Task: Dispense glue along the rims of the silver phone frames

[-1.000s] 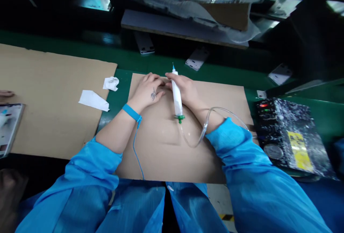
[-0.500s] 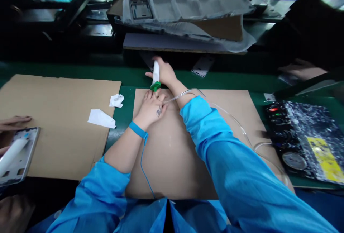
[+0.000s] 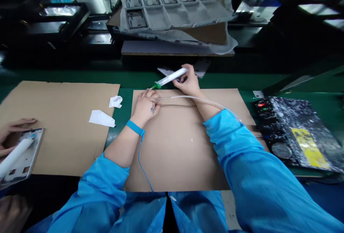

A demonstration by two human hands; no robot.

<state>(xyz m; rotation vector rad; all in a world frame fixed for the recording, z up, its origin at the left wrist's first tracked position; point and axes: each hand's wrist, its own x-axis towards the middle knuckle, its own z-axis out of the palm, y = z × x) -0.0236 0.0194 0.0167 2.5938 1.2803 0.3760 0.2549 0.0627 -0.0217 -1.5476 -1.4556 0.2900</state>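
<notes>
My right hand (image 3: 189,81) is closed round a white dispensing syringe (image 3: 172,77), which lies nearly level with its green end (image 3: 156,85) pointing left. A clear tube (image 3: 204,100) runs from that end back past my right sleeve. The hand sits at the far edge of a brown cardboard sheet (image 3: 177,147), next to a flat grey part (image 3: 164,70) on the green belt. My left hand (image 3: 146,104) rests open on the cardboard just below the green end, holding nothing. A blue wrist strap (image 3: 135,127) with a cord circles the left wrist.
Two crumpled white wipes (image 3: 101,118) lie by a second cardboard sheet (image 3: 61,118). A co-worker's hands (image 3: 14,127) hold a metal frame (image 3: 23,156) and a white syringe at far left. A dispenser control box (image 3: 292,132) sits at right. A tray of parts (image 3: 172,7) stands behind the belt.
My right hand drew back to the right from its reach over the left hand, and the syringe swung from upright to nearly level. The left hand stayed on the cardboard.
</notes>
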